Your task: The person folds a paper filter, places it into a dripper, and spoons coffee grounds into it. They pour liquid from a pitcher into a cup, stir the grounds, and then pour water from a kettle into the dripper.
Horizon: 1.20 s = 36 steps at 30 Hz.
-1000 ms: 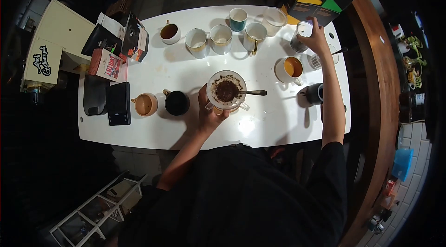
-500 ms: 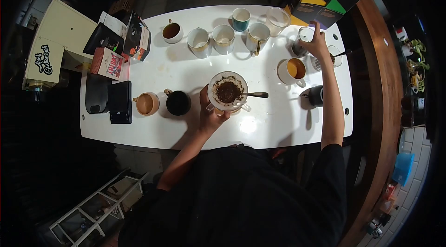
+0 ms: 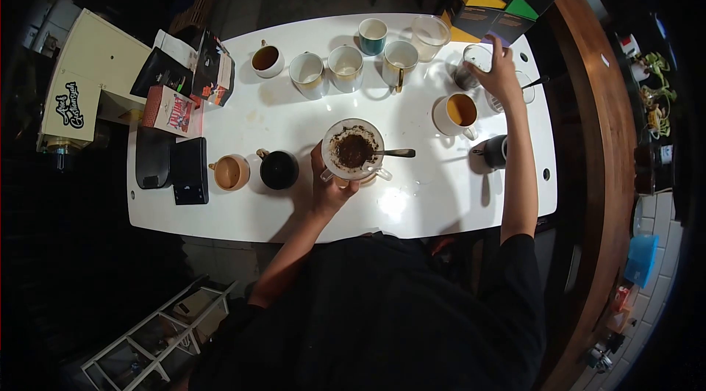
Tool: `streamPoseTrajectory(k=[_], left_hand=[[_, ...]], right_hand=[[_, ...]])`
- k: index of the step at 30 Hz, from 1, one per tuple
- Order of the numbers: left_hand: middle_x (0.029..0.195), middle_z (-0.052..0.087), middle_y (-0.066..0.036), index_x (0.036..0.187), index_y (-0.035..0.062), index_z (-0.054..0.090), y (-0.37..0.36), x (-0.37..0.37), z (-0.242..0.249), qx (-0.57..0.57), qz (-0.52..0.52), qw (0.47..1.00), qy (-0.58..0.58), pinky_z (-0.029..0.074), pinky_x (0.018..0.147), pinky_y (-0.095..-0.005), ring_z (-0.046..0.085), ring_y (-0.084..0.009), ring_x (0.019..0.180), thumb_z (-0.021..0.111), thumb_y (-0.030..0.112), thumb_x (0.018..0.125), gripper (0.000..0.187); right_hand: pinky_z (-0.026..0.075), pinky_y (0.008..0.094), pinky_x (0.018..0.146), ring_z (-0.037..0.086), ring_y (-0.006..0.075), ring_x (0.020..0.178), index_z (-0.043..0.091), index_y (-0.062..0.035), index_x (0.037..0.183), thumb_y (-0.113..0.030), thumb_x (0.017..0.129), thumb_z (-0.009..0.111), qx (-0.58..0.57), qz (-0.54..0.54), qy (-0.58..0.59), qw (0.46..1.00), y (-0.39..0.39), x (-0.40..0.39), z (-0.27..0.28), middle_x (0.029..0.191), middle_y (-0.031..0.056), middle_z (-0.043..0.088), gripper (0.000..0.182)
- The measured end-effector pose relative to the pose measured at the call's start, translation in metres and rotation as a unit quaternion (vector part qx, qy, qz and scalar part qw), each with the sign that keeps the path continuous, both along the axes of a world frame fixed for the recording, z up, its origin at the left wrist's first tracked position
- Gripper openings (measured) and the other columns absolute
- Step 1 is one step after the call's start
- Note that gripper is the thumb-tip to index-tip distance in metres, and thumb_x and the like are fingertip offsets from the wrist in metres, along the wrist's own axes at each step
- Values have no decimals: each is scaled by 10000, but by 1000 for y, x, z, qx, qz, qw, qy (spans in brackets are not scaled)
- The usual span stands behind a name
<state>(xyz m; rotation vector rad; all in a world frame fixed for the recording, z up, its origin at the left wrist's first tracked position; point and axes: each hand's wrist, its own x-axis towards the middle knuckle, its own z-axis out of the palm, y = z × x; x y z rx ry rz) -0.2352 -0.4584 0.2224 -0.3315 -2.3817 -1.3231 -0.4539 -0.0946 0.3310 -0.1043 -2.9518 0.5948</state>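
My left hand point(image 3: 331, 189) is wrapped round the near left side of a clear coffee dripper point(image 3: 354, 126), low over the table's front middle. Dark coffee grounds point(image 3: 351, 150) lie inside it, smeared up the pale walls. A metal spoon point(image 3: 397, 153) rests in it, handle to the right. At the back right, my right hand point(image 3: 502, 76) curves round a silver canister point(image 3: 465, 79) with a pale top, thumb on the near side and fingers beyond. Just under that wrist stands a clear glass point(image 3: 526, 90) with a spoon, partly hidden by my arm.
White table point(image 3: 294, 207) with several mugs at the back, including a teal cup point(image 3: 372, 38). Filled mug point(image 3: 457, 113) and dark cup point(image 3: 497, 151) stand at right. Tan cup point(image 3: 232, 173) and black mug point(image 3: 279, 170) at left, near boxes point(image 3: 170, 109). Display board point(image 3: 493, 9) behind.
The camera view has shifted slightly, so the table's contents sit a little lower and further left. Both hands keep nearly the same places, with the right fingers still round the canister.
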Motion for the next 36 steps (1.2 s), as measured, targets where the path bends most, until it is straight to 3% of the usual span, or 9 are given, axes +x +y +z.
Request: streamPoseTrajectory(k=[2,8,9,11,16,18,21,25,36], left_hand=[[1276,469,-213,1419,-59,284,0,0,4,-12,10,1000,13,474,960,-440,533,-343,1160,693,540,861,916],[1284,528,-213,1408,-38,370,-6,2,24,-231,41,972,-8,522,893,-469,581,-391,1118,676,515,868,831],[1309,520,-221,1390,-36,413,1,4,22,-89,43,994,-51,506,944,-460,570,-382,1149,675,509,873,795],[1305,524,-217,1385,-36,424,3,2,4,-54,47,997,-21,495,964,-455,567,-374,1158,683,509,869,794],[1293,533,-210,1391,-38,411,-3,2,0,-54,32,998,-6,459,1005,-441,562,-351,1162,714,516,851,830],[1354,402,-199,1292,47,580,2,1,15,54,-5,998,-27,484,996,-464,513,-361,1218,773,381,827,604],[1363,400,-198,1340,46,530,3,0,12,69,-6,997,-26,476,1010,-463,498,-365,1244,758,438,829,683],[1367,401,-199,1361,0,479,3,4,9,26,22,998,-45,447,1031,-469,482,-377,1250,737,501,831,774],[1372,412,-192,1402,10,439,-1,0,-17,-119,64,991,14,426,1066,-446,486,-349,1267,768,506,825,828]], right_hand=[[513,452,964,597,385,1169,501,-103,1363,-349,864,777,-23,83,151,985,-19,30,46,1277,247,543,622],[530,367,834,636,283,1005,617,9,1144,-238,892,733,-161,210,124,956,-80,137,133,1118,168,578,371],[516,349,791,626,259,938,625,9,1115,-214,890,729,-177,218,122,952,-81,149,131,1061,146,587,333],[464,297,696,587,192,795,628,-6,1090,-145,883,721,-263,222,102,933,-87,167,117,916,76,589,267],[453,255,697,529,105,769,470,-48,1354,-107,862,743,-496,185,-27,848,-106,204,49,951,53,593,566],[449,250,679,515,99,741,468,-43,1344,-93,853,752,-541,180,-41,821,-122,215,31,959,52,589,569],[383,242,580,451,86,634,496,-32,1058,-117,880,743,-507,155,-36,847,-142,219,15,784,13,536,316],[335,281,521,371,110,567,490,-5,885,-173,938,694,-434,140,-48,888,-150,205,15,631,42,457,270],[408,356,544,477,248,561,579,4,899,-133,977,619,-333,227,34,915,-161,193,25,708,126,508,163]])
